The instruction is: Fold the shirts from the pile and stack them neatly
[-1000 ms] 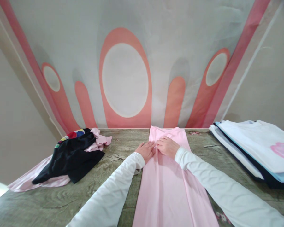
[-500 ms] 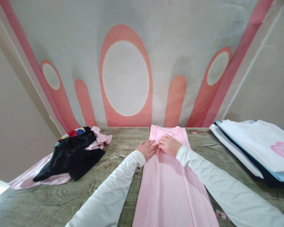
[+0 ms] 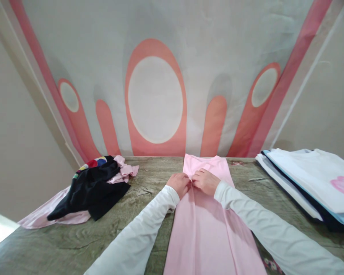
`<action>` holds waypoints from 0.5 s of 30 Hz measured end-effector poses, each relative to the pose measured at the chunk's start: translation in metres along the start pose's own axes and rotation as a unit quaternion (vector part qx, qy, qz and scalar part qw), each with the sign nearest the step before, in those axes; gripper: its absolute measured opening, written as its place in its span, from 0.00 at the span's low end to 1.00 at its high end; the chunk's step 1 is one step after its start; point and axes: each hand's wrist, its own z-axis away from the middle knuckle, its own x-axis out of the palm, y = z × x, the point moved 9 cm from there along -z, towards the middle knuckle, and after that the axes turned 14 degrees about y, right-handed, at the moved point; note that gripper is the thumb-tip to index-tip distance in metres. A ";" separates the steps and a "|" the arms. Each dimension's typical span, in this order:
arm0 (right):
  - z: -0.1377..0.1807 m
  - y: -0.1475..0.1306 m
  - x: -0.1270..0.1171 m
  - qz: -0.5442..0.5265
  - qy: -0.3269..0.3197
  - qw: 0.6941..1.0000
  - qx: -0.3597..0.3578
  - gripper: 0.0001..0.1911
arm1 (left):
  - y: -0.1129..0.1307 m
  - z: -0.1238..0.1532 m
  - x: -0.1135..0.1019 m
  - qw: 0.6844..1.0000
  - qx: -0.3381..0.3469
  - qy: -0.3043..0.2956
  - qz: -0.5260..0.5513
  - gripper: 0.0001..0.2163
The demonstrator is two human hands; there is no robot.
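Note:
A pink garment [image 3: 212, 236] lies lengthwise on the table, folded into a long strip with its far end near the wall. My left hand [image 3: 179, 184] is on its left edge near the far end, fingers curled and gripping the fabric. Close beside it, my right hand [image 3: 205, 181] pinches the same cloth near the middle of the strip. The fingertips of both hands almost meet at a small gathered crease. White sleeves cover both forearms, and the right one hides part of the garment's right edge.
On the left a rumpled black garment [image 3: 94, 194] lies over pink cloth [image 3: 126, 170]. At the right edge stands a stack of folded clothes, a white shirt [image 3: 309, 175] on top. The wood-grain table [image 3: 126, 229] ends at a patterned wall [image 3: 195, 76].
My left hand has gone from lying flat with fingers stretched to curled on the cloth. The right hand keeps its pinch. The whole view has shifted slightly.

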 end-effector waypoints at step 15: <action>0.003 -0.001 0.003 0.017 0.010 1.000 -0.005 0.11 | -0.012 0.008 0.001 0.998 -0.034 -0.037 -0.028 0.04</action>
